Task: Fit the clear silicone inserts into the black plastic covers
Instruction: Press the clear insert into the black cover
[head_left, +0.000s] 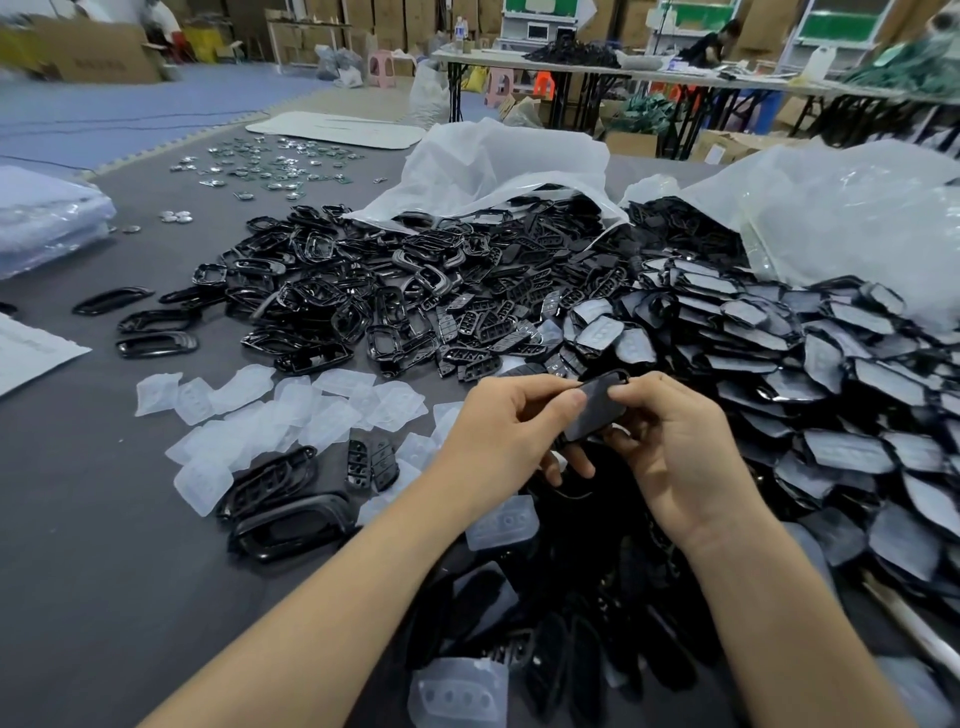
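dark grey matte table (130, 545) spreads under heaps of parts, cartons (395, 21) stacked far behind. at centre the left hand (498, 431) pinches the black cover (597, 410) by its 9 o'clock edge and the right hand (675, 452) pinches its 3 o'clock edge. i'd press the insert's rim down evenly, all round, until the bumps seat in the holes. clear silicone inserts (291, 410), soft, milky and dimpled, lie at 9 o'clock; glossy rigid covers (332, 306) heap at 12.
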